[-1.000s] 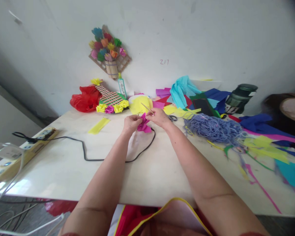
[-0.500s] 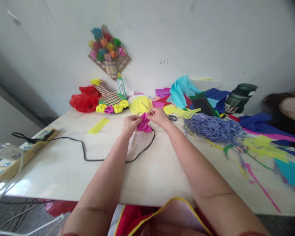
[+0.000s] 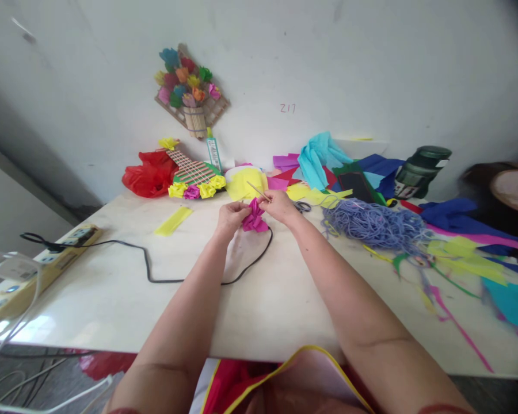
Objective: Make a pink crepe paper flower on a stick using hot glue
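A crumpled magenta paper flower (image 3: 254,219) is held between both hands above the white table (image 3: 112,293). My left hand (image 3: 230,217) pinches its left side. My right hand (image 3: 280,206) grips its right side together with a thin wooden stick (image 3: 257,190) that points up and to the left. A black cable (image 3: 164,270) loops on the table just under the flower.
A tangle of purple yarn (image 3: 373,223) lies to the right, among coloured paper sheets and strips (image 3: 466,253). A yellow paper strip (image 3: 173,220), a flower-trimmed woven craft (image 3: 194,175), a red bag (image 3: 151,172) and a dark jar (image 3: 418,171) sit further back. A power strip (image 3: 34,267) lies at the left edge.
The flower has been turned slightly between the fingers; both hands stay in the same place.
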Action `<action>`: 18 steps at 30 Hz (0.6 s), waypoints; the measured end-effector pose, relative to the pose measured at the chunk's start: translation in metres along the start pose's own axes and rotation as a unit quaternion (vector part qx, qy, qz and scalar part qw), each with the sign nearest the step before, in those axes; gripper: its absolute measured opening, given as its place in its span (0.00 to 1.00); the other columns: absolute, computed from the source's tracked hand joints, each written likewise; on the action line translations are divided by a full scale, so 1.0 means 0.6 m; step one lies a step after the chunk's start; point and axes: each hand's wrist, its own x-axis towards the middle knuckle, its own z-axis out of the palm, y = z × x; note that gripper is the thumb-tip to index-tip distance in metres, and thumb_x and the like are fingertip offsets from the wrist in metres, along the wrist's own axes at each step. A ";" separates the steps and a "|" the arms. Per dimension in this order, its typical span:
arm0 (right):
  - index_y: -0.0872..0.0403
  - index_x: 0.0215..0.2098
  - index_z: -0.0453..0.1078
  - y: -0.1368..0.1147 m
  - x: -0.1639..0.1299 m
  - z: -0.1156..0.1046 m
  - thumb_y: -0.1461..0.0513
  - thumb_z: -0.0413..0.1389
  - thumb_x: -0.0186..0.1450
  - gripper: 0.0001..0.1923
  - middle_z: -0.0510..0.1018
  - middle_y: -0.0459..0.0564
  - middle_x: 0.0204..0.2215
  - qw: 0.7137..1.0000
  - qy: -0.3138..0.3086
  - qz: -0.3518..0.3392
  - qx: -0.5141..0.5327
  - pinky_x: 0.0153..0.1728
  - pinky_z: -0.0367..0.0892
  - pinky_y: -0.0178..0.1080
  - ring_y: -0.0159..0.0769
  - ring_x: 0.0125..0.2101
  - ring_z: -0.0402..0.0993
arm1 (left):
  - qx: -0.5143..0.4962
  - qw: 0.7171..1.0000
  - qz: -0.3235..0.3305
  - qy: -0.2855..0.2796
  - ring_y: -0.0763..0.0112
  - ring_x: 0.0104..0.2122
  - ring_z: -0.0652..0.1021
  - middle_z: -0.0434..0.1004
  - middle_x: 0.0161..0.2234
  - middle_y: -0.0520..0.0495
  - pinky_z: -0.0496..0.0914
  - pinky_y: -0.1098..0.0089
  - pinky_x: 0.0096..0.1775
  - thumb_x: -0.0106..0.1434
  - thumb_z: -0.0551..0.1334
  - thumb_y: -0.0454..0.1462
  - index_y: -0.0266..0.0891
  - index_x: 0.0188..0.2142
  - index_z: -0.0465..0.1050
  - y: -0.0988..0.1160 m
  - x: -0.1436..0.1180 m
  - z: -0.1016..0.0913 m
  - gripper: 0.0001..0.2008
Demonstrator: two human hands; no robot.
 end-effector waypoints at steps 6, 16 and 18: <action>0.54 0.16 0.62 -0.015 -0.008 -0.010 0.60 0.51 0.54 0.11 0.58 0.40 0.14 0.999 -0.020 0.012 -0.047 0.22 0.50 0.33 0.28 0.20 0.56 | 0.003 1.000 0.003 0.015 0.76 0.18 0.69 0.72 0.17 0.52 0.62 0.75 0.22 0.40 0.64 0.36 0.34 0.21 0.74 -0.003 -0.001 0.002 0.06; 0.54 0.16 0.62 -0.008 -0.005 -0.007 0.60 0.52 0.53 0.10 0.59 0.41 0.14 0.998 -0.009 0.045 -0.049 0.23 0.51 0.33 0.28 0.20 0.56 | 0.009 0.999 0.020 0.023 0.76 0.18 0.70 0.73 0.18 0.52 0.63 0.75 0.23 0.41 0.64 0.35 0.35 0.22 0.74 -0.010 -0.003 0.008 0.06; 0.54 0.16 0.62 -0.006 -0.003 -0.005 0.61 0.52 0.52 0.09 0.60 0.41 0.14 0.999 -0.008 0.034 -0.041 0.22 0.51 0.32 0.28 0.20 0.57 | -0.004 1.000 0.015 0.024 0.77 0.17 0.68 0.71 0.16 0.53 0.62 0.75 0.22 0.42 0.64 0.36 0.35 0.21 0.74 -0.009 -0.004 0.008 0.05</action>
